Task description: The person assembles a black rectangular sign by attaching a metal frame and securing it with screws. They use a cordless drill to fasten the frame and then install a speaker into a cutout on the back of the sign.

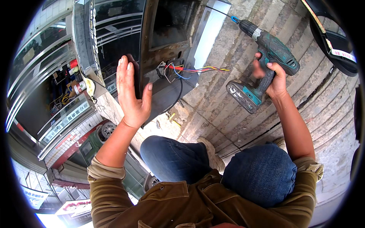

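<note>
The person wears an olive-brown jacket with stitched seams; both sleeves are pushed up, bunched cuffs at 8 o'clock and 4 o'clock. Blue denim trousers cover both knees. A pale, scuffed shoe shows at centre.

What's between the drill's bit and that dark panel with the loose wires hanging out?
Nothing visible. The right hand holds the drill clear of the dark panel; its bit crosses a pale strip. The wires hang lower; the left hand lies flat further left.
</note>
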Demonstrator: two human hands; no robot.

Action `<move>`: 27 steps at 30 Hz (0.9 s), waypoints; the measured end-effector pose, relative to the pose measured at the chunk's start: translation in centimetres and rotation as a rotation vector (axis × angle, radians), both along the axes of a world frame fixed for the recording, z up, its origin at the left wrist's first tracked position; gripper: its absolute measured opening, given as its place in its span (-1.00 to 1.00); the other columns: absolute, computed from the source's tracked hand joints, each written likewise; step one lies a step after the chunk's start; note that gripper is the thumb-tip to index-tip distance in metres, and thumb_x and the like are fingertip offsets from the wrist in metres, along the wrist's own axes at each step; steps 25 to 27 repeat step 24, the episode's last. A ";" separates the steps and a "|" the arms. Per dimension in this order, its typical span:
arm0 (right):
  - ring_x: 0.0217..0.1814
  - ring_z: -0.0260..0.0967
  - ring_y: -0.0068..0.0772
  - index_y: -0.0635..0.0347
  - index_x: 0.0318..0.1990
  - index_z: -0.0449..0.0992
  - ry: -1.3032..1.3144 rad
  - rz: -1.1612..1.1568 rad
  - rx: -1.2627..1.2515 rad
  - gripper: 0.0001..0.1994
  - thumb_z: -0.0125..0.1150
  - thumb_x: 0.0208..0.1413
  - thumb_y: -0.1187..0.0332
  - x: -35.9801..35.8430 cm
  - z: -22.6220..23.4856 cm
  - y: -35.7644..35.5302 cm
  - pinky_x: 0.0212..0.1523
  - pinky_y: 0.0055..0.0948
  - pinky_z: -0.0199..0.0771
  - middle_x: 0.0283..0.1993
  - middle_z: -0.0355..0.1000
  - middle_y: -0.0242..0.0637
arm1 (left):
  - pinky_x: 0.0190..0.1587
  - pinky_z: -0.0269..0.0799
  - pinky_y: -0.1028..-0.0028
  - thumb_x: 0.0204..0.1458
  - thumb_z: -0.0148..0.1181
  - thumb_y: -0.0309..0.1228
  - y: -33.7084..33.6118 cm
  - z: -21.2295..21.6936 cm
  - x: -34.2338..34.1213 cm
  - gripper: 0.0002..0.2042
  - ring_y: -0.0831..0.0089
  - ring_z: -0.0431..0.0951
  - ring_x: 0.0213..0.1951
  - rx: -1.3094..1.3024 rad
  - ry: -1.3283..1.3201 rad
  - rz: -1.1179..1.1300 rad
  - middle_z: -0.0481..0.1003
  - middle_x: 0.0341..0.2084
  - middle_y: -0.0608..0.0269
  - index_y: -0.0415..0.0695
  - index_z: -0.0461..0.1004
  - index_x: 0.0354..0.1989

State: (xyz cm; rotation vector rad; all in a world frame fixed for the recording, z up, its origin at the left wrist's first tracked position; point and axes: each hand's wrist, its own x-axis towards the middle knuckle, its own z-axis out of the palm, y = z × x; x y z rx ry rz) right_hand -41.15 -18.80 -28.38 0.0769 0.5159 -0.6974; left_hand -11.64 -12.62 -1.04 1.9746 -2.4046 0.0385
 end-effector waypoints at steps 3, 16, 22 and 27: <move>-0.29 0.39 -0.43 0.32 0.02 0.39 0.004 -0.001 0.011 -0.55 0.02 -0.07 0.31 0.0 0.1 -0.1 -0.24 -0.51 0.43 -0.20 0.42 -0.16 | 0.33 -0.06 0.13 -0.06 0.17 -0.56 0.1 -0.1 0.1 -0.37 -0.11 0.10 0.31 -0.001 0.009 0.006 0.10 0.27 -0.20 -0.30 0.13 0.26; -0.27 0.40 -0.42 0.34 0.02 0.39 -0.080 -0.015 -0.013 -0.55 0.01 -0.06 0.33 0.5 -0.3 0.0 -0.19 -0.52 0.44 -0.18 0.41 -0.14 | 0.33 -0.08 0.12 -0.07 0.15 -0.58 -0.1 -0.1 -0.1 -0.36 -0.11 0.08 0.31 0.008 -0.004 0.007 0.09 0.28 -0.21 -0.31 0.12 0.27; -0.26 0.40 -0.39 0.31 0.01 0.38 -0.170 -0.013 0.012 -0.57 0.02 -0.06 0.33 0.6 -1.0 -0.1 -0.17 -0.47 0.44 -0.18 0.41 -0.13 | 0.34 -0.08 0.12 -0.06 0.17 -0.56 -0.2 0.0 -0.3 -0.35 -0.12 0.07 0.32 0.017 -0.023 0.008 0.08 0.28 -0.21 -0.31 0.11 0.27; -0.26 0.40 -0.39 0.30 0.01 0.38 -0.170 -0.015 0.024 -0.58 0.02 -0.06 0.33 0.7 -1.2 0.1 -0.17 -0.46 0.44 -0.18 0.41 -0.13 | 0.34 -0.10 0.11 -0.05 0.19 -0.53 -0.2 -0.1 -0.3 -0.34 -0.14 0.06 0.32 0.022 -0.021 0.014 0.07 0.29 -0.19 -0.30 0.09 0.28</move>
